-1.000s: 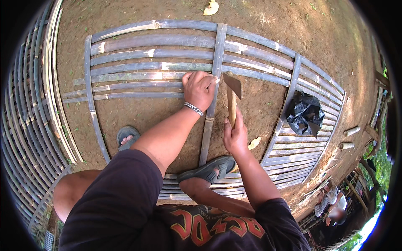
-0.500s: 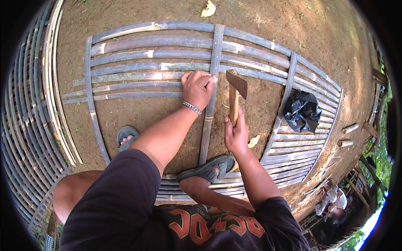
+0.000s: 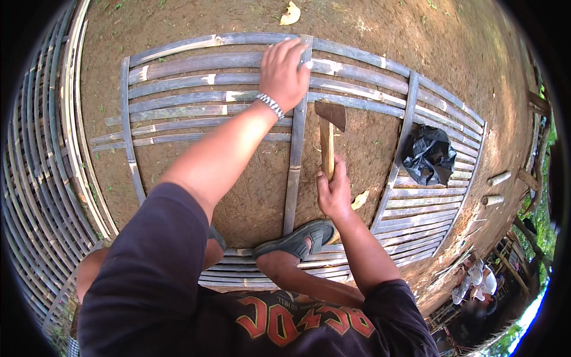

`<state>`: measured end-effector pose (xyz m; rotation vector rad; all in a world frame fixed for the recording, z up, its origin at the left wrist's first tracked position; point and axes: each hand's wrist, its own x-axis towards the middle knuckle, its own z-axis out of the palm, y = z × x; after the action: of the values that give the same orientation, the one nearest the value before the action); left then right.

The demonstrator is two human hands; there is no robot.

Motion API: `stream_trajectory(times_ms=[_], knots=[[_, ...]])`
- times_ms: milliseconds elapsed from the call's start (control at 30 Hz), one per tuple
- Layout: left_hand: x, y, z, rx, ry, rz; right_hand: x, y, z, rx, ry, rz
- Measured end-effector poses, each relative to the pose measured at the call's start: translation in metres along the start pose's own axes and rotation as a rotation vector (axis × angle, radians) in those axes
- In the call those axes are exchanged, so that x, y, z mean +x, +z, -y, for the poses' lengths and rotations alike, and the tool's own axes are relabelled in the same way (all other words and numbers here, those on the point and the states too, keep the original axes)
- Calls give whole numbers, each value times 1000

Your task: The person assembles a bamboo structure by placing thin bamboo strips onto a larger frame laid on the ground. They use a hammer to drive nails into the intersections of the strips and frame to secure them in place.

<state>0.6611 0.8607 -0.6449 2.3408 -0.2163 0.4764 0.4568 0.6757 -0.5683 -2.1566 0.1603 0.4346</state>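
Note:
A bamboo slat panel (image 3: 196,65) lies flat on bare earth. My left hand (image 3: 283,72), with a metal bracelet at the wrist, rests palm down on the upright cross slat (image 3: 295,154) near the panel's far edge. My right hand (image 3: 334,193) grips the wooden handle of a hatchet (image 3: 328,128). Its rusty head points away from me, just right of the cross slat and below the left hand. My foot in a grey sandal (image 3: 297,238) stands on the panel's near slats.
A crumpled black plastic bag (image 3: 429,156) lies on the panel to the right. More curved bamboo panels (image 3: 35,178) are stacked at the left. Short bamboo pieces (image 3: 498,178) lie at the right. A seated person (image 3: 476,279) is at the lower right.
My left hand has slid up the cross slat toward the panel's far edge. The hatchet has stayed beside the slat in my right hand.

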Motion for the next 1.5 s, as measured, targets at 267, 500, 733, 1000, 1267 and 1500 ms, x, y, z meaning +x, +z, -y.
stream_trajectory(times_ms=[267,500,733,1000,1267,1500], knots=[[17,34,-1,382,189,526,-11,6,-11,-93,-79,-27],[18,37,1,384,212,521,-8,-1,-18,-129,-207,-45],[19,37,1,399,214,535,4,0,-14,-189,-8,30],[18,39,2,413,218,541,15,-4,-8,-293,85,184],[21,36,0,384,214,579,6,1,-11,-192,-145,3],[20,34,2,396,190,569,-1,3,-15,-185,-133,8]])
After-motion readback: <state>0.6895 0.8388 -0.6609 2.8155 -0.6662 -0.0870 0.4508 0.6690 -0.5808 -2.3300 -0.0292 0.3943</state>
